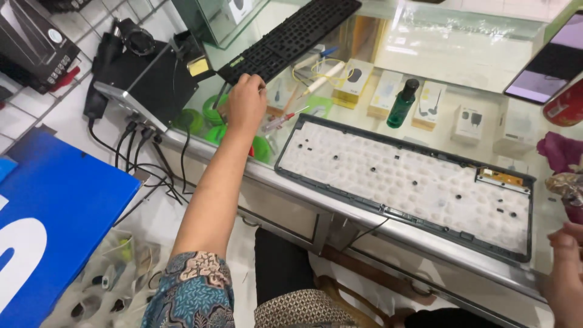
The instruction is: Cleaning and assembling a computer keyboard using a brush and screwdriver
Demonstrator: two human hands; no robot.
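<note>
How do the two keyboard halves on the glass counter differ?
The key frame is all black, a grid of open key holes; the base tray is lined with a whitish dome sheet.
The key frame lies far back, angled, under the left hand; the base tray lies near the front edge, untouched.
Both lie flat on the counter.

Left arm stretched far forward, left hand (246, 103) fingers curled down – right hand (565, 243) low at frame edge, loosely bent

Matt black plastic keyboard frame (291, 37); translucent rubbery white membrane sheet (407, 182); glossy glass counter top (461, 48), brushed metal edging (340, 203).
</note>
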